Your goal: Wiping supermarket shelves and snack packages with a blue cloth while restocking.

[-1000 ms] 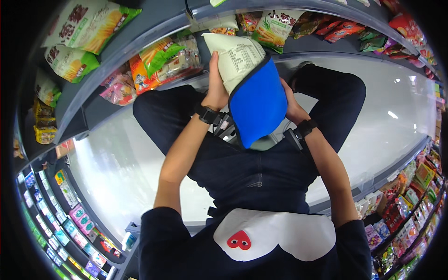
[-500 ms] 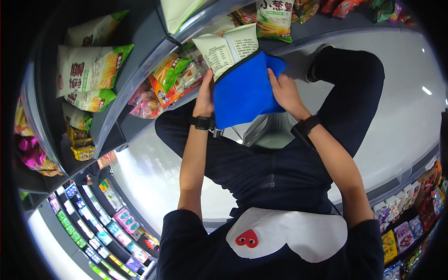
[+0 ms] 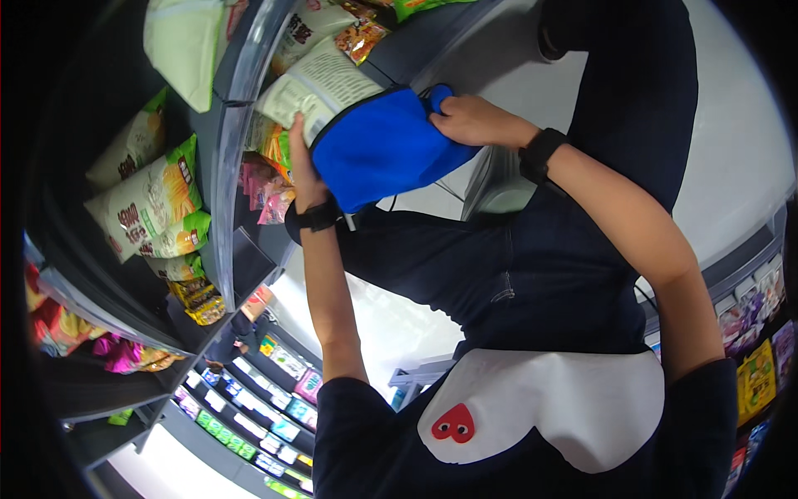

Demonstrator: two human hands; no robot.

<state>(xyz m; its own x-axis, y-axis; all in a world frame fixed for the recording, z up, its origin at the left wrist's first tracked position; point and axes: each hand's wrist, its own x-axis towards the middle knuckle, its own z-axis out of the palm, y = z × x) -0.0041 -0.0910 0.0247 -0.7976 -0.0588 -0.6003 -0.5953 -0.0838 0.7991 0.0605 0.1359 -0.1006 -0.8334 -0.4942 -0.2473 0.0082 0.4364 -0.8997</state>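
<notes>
Before me is a blue cloth [image 3: 378, 150] with a dark edge, angled toward the shelf. Above that edge shows a cream snack bag [image 3: 320, 87], its printed back facing up; whether it lies inside or behind the cloth I cannot tell. At the cloth's left side my left hand [image 3: 306, 170] is closed on the snack bag, fingers partly hidden, the thumb side up against it. My right hand [image 3: 478, 121] pinches the bunched upper right corner of the blue cloth.
Shelves at the left hold cream-and-green snack bags [image 3: 150, 200] and smaller yellow packets [image 3: 198, 299]. A clear shelf lip [image 3: 229, 158] runs close to my left hand. Pink packets [image 3: 270, 195] lie beside my left wrist. Packaged goods [image 3: 756, 378] line the right. My bent legs [image 3: 432, 262] are below.
My view has turned, and the cloth, snack bag and both hands now appear further left, nearer the shelf. My right hand has gone from fingers laid along the cloth to gripping its bunched corner.
</notes>
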